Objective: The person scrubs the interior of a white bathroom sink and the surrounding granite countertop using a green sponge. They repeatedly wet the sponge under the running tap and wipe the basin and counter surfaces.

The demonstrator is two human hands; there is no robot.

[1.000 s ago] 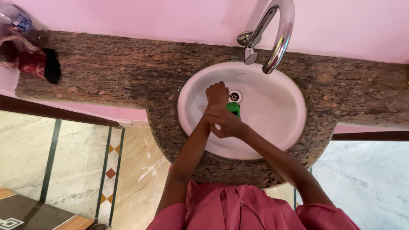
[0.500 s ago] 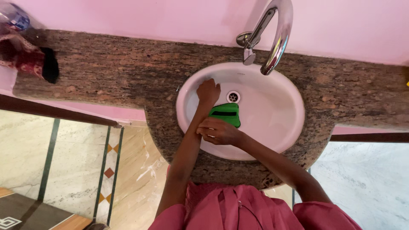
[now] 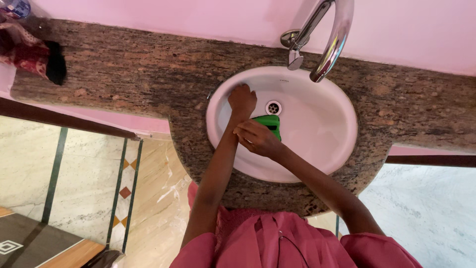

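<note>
Granite counter [image 3: 124,74] with white basin [image 3: 317,149] at frame centre, under a steel tap [image 3: 327,39]: right hand [image 3: 258,139] grips a green scrubber [image 3: 270,124] by the drain [image 3: 273,107], left hand [image 3: 242,99] fisted beside it; scrubbing underway, firm pressure needed.

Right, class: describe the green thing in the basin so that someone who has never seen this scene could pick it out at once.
Find the white oval sink set in the speckled brown stone counter, below the curved chrome tap. Inside the bowl, just below the round drain, lies a flat green pad with a dark slot, partly under the right hand. It is the only green thing in the white bowl.
</note>
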